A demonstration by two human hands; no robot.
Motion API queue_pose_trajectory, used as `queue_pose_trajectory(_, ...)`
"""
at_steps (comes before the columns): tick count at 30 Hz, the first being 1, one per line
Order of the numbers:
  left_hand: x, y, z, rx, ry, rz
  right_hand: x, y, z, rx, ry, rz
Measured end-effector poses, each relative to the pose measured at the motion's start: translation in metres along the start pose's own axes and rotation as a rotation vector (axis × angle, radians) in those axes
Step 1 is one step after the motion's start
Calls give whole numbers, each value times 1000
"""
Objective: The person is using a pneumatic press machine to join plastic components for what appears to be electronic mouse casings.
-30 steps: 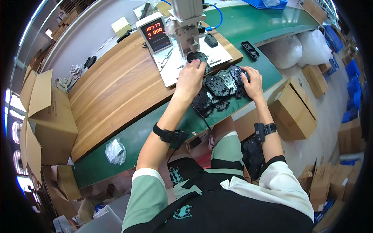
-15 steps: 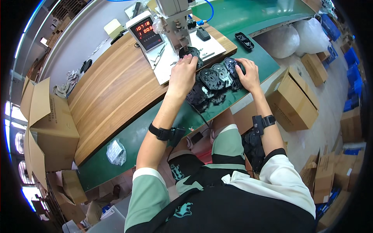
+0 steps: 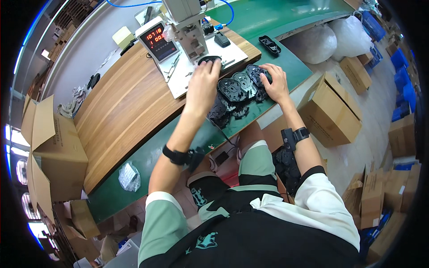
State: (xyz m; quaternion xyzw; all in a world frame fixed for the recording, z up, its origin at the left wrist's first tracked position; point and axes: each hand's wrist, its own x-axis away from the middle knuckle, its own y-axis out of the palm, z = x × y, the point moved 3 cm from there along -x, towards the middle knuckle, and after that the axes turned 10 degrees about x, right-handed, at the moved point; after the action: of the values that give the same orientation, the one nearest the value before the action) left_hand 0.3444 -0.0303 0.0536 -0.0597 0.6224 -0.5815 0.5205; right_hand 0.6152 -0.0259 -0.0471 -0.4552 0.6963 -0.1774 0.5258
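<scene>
My left hand (image 3: 202,87) is closed on a black plastic shell (image 3: 209,59), its fingertips at the near rim. The shell looks tilted, just in front of the metal head of a bench press (image 3: 191,41). Over a pile of black plastic parts, my right hand (image 3: 275,84) has its thumb and fingers around another black shell (image 3: 256,74). Beside that lie a lighter grey-looking shell (image 3: 244,82) and a larger black shell (image 3: 231,90), with more dark parts (image 3: 219,114) below them.
A digital display box (image 3: 156,39) stands left of the press on a white base plate (image 3: 178,89). Black trays (image 3: 269,46) sit on the green table (image 3: 292,67). A clear plastic packet (image 3: 129,177) lies near the left edge. Cardboard boxes (image 3: 330,111) stand on the floor to the right.
The shell under the press has been tipped up and shifted toward me by my left hand. My right hand keeps its hold on the other shell. The whole view has shifted slightly.
</scene>
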Motion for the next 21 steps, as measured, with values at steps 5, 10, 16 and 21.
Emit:
queue_pose_trajectory(5, 71, 27, 40, 36, -43, -80, 14, -14, -19, -56, -206, -66)
queue_pose_trajectory(10, 88, 34, 46, 301, -211, -198, 50, -33, -44, 53, -399, -288)
queue_pose_trajectory(16, 93, 42, 56, 144, -115, -307, 78, -45, -49, 173, -334, -356)
queue_pose_trajectory(21, 99, 41, 62, 174, -26, -325, 99, -51, -43, 206, -304, -177)
